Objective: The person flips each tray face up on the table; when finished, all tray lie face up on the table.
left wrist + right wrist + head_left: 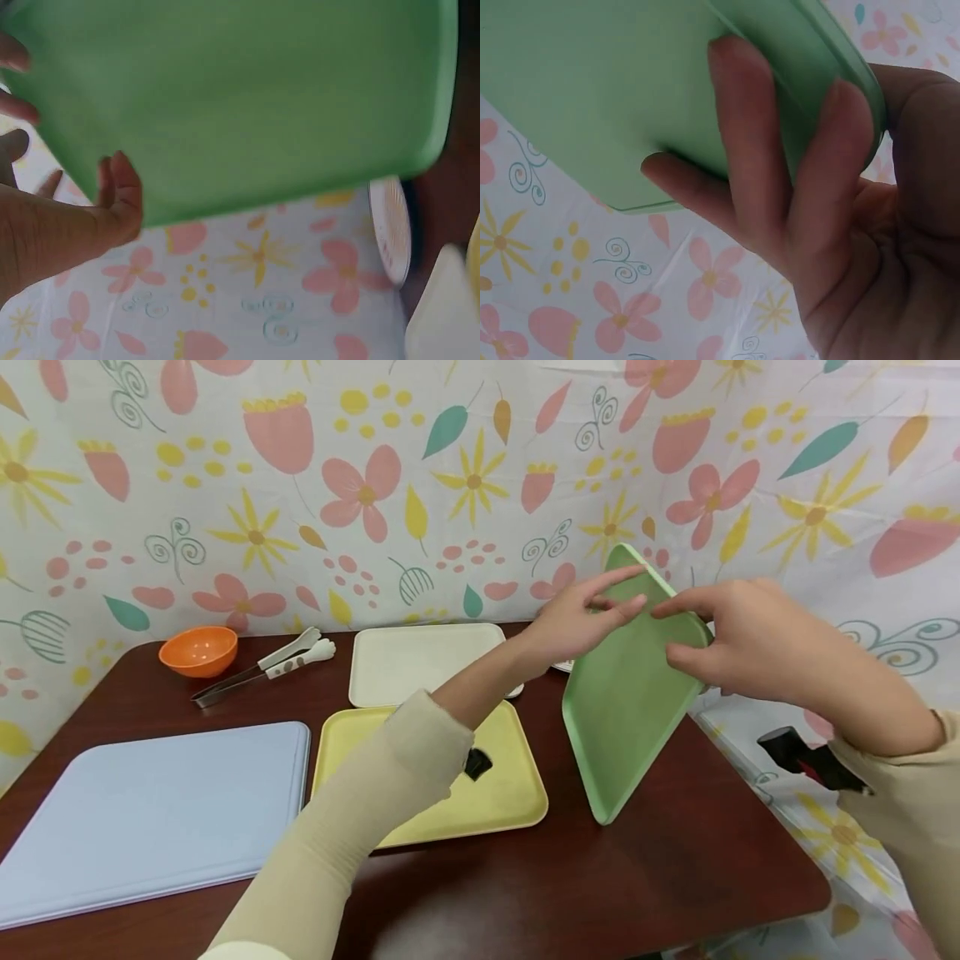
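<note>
A green tray [630,693] is held up on its edge at the right side of the table, tilted, its lower corner close over the tabletop. My right hand [757,639] grips its right edge. In the right wrist view, several fingers [746,112] spread over the tray's back while the thumb goes round the rim. My left hand [573,618] is in front of the tray's upper part, fingers loosely extended toward its far edge. From the left wrist, that hand [67,225] shows beside the tray's corner with the thumb bent upward and nothing enclosed.
A yellow tray [480,810] lies mid-table under the left forearm, with a cream tray [420,660] behind it. Light blue stacked trays [172,810] lie at left. Behind them are an orange bowl [198,652] and tongs [277,662]. A white round item [390,229] sits partly behind the green tray.
</note>
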Motion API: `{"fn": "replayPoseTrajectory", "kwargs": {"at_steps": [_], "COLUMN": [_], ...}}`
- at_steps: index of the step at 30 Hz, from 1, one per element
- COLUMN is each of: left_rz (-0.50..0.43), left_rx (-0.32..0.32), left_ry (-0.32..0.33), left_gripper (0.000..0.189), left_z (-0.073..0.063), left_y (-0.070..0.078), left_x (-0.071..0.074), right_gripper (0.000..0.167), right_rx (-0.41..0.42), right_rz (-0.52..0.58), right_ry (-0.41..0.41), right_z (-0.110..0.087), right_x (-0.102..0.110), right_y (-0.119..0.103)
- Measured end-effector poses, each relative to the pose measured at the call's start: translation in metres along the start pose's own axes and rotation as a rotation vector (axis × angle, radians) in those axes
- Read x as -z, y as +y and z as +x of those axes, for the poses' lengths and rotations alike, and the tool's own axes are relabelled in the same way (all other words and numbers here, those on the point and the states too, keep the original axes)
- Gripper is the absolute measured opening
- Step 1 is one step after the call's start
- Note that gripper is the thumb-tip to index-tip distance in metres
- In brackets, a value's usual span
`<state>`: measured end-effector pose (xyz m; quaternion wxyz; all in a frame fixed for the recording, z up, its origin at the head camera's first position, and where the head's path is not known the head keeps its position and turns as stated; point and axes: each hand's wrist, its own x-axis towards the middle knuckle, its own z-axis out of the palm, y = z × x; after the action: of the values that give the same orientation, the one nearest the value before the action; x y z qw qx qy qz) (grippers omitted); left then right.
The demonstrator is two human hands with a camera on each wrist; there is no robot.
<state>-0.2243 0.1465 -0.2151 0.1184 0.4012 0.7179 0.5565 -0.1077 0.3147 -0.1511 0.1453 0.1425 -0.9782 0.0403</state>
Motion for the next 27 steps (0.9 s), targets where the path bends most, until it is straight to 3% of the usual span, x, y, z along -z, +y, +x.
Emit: {"fn": "replayPoseTrajectory", "kwargs": {"at_steps": [3, 5, 9, 12, 19, 27], "left_rz": [0.008, 0.014, 0.063, 0.077, -0.084, -0.131], "left_rx": [0.096, 0.211, 0.458, 0.583, 0.696, 0.729], "left_ry": [-0.021, -0.091, -0.262, -0.327, -0.324, -0.328], "left_gripper": [0.059, 0.063, 0.068, 0.07, 0.071, 0.07], "left_z": [-0.021, -0.032, -0.036, -0.035, -0.03, -0.025], "left_y": [-0.018, -0.033, -0.065, -0.084, -0.11, -0.11], "left_x": [-0.011, -0.024, -0.053, -0.066, -0.075, -0.078], "right_gripper": [0.041, 0.044, 0.047, 0.046, 0.047, 0.044], "right_rx": [-0.029, -0.044, -0.07, -0.073, -0.092, -0.168], "right_rz": [-0.008, -0.032, -0.07, -0.092, -0.081, -0.041], "right_ry": [-0.013, -0.009, 0.019, 0.051, 0.094, 0.165], "right_z": [-0.001, -0.003, -0.007, -0.009, -0.014, -0.026], "right_x": [-0.001, -0.002, -0.003, -0.006, -0.008, -0.01], "right_y": [0.0, 0.002, 0.008, 0.01, 0.017, 0.031]}}
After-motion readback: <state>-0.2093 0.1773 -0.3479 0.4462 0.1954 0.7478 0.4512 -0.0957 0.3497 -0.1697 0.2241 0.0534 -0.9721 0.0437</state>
